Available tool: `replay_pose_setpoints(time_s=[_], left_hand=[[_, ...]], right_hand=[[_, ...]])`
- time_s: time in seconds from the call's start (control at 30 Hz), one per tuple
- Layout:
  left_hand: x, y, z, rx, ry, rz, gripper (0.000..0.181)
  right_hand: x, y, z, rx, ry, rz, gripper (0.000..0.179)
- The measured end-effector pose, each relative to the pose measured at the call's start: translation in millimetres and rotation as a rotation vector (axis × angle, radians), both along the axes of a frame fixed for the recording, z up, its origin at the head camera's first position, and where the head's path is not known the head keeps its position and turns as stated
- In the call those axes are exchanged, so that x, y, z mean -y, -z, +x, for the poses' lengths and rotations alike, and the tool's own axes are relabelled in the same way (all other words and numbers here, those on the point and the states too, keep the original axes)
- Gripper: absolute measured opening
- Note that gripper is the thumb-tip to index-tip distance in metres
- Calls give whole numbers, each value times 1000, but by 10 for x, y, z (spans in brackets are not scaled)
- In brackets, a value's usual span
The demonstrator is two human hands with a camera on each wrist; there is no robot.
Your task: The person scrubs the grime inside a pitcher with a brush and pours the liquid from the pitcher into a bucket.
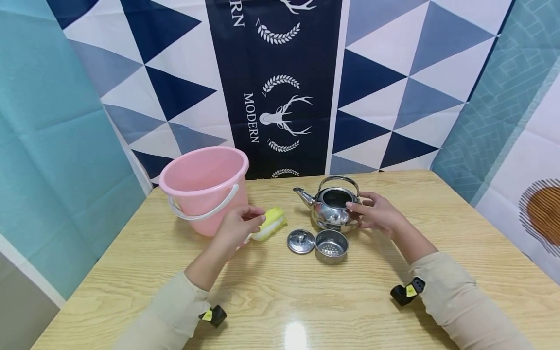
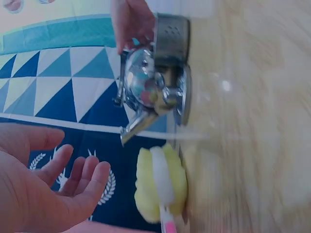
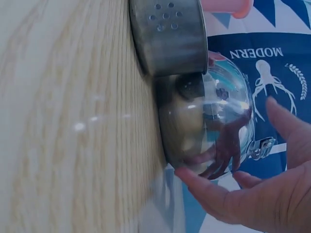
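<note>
A shiny metal teapot (image 1: 334, 214) stands on the table with its lid off, spout to the left and handle raised. My right hand (image 1: 381, 214) is at its right side; in the right wrist view fingertips (image 3: 187, 177) meet or nearly meet the round body, while the thumb is spread apart. Just in front of the teapot lie its lid (image 1: 301, 241) and a perforated strainer cup (image 1: 331, 247). My left hand (image 1: 238, 226) hovers by a yellow sponge brush (image 1: 273, 222) with a white band. Its loosely bent fingers hold nothing in the left wrist view (image 2: 53, 187).
A pink bucket (image 1: 205, 192) with a white handle stands at the back left, close to my left hand. The wooden table (image 1: 280, 296) ends at a patterned cloth backdrop (image 1: 280, 97). Small black cameras (image 1: 407, 291) sit on both wrists.
</note>
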State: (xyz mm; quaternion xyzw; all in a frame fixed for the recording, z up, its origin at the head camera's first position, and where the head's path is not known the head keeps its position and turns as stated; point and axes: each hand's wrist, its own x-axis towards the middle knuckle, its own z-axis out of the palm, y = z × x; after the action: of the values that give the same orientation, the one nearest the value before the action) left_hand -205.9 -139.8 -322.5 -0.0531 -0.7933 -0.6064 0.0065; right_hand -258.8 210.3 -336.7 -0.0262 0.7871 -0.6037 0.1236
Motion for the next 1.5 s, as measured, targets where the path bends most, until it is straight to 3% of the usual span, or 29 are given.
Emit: replay_pose_setpoints(time_s=[0.13, 0.27, 0.47, 0.67, 1.0, 1.27, 1.4, 1.5], left_hand=[[-105, -28, -59, 75, 4, 175, 24], [-197, -40, -116, 142, 22, 266, 26], [-326, -63, -179, 234, 35, 340, 29], [-449, -43, -229, 278, 61, 395, 31], [-606, -6, -292, 376, 129, 494, 44], [-782, 45, -381, 482, 121, 599, 58], [-847, 68, -420, 504, 131, 620, 68], [-894, 87, -457, 520, 132, 642, 75]], right_hand=[[20, -5, 19, 4, 34, -32, 84], [27, 12, 14, 10, 51, -55, 81], [13, 39, 1, -3, 60, -50, 80], [18, 24, 34, -10, 63, -51, 78], [-4, 3, 58, 115, 105, -194, 92], [-235, 406, -310, 237, 144, -363, 107], [-250, 448, -345, 265, 161, -399, 109], [-206, 390, -282, 251, 142, -388, 104]])
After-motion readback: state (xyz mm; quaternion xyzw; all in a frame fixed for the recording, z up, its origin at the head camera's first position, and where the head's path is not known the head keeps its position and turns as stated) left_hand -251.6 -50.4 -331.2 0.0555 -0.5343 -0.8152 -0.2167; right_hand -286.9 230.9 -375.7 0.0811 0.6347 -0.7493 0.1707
